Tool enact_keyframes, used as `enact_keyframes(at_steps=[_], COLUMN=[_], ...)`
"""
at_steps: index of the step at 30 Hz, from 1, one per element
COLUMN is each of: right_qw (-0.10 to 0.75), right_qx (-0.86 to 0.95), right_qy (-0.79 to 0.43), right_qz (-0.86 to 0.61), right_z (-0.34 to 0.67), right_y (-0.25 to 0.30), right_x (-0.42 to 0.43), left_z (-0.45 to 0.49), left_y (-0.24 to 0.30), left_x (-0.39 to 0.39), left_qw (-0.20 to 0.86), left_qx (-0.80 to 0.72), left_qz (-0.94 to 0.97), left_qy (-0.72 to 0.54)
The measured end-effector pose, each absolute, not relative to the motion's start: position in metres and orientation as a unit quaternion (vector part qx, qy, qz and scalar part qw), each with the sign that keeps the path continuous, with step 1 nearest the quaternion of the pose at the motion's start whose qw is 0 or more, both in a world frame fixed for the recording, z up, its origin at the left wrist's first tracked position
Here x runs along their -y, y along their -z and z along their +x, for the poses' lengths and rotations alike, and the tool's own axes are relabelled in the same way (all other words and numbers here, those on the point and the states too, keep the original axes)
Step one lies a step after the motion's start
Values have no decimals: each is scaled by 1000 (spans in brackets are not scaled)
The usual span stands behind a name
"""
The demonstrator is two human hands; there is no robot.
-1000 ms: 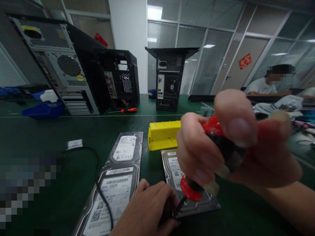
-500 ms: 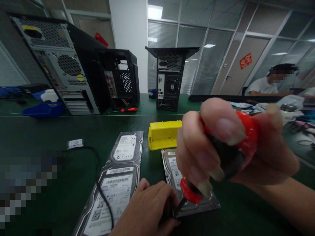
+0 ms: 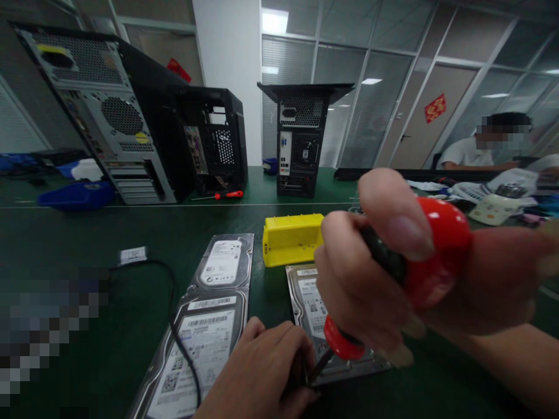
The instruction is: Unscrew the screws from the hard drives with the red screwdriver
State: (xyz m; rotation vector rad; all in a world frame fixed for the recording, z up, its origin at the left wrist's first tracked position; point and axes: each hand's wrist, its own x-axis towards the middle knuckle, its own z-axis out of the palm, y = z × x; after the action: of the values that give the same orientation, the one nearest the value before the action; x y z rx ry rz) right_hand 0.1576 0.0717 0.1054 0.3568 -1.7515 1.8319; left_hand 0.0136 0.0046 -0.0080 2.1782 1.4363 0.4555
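My right hand point(image 3: 393, 273) is wrapped round the red and black handle of a screwdriver point(image 3: 430, 253). Its shaft slants down to the near left corner of a hard drive point(image 3: 312, 302) lying on the green table. My left hand point(image 3: 262, 372) rests at that same corner, fingers curled round the shaft's tip where it meets the drive. Two more hard drives lie to the left, one point(image 3: 225, 262) behind the other point(image 3: 196, 355), with a black cable point(image 3: 174, 326) draped over the nearer one.
A yellow plastic bin point(image 3: 290, 238) stands just behind the drive. Three open computer cases point(image 3: 113, 116) point(image 3: 216, 139) point(image 3: 301, 139) stand at the back, a second red screwdriver point(image 3: 227, 195) beside them. A blue tray point(image 3: 76, 195) is far left. A person point(image 3: 480, 151) sits far right.
My right hand has turned on the screwdriver handle, so its red end cap now shows more fully to the right. The left hand and the drives have stayed in place.
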Motion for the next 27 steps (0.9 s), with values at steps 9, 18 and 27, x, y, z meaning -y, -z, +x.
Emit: enact_keyframes(at_steps=[9,18,27], right_qw=[274,269,252], right_qx=[698,659,658], right_qy=[-658,-700,-698], right_qz=[68,58,125], right_z=[160,161,161], right_y=[-116,-111,-115], right_x=[-64,-72,-71], left_z=[13,14,13], left_y=[10,5,8], left_x=[-5,-6,-6], left_qw=[234,268,213], left_qx=[-523,-532,-518], left_qz=[800,788,807], left_qy=[-179,-157,-187])
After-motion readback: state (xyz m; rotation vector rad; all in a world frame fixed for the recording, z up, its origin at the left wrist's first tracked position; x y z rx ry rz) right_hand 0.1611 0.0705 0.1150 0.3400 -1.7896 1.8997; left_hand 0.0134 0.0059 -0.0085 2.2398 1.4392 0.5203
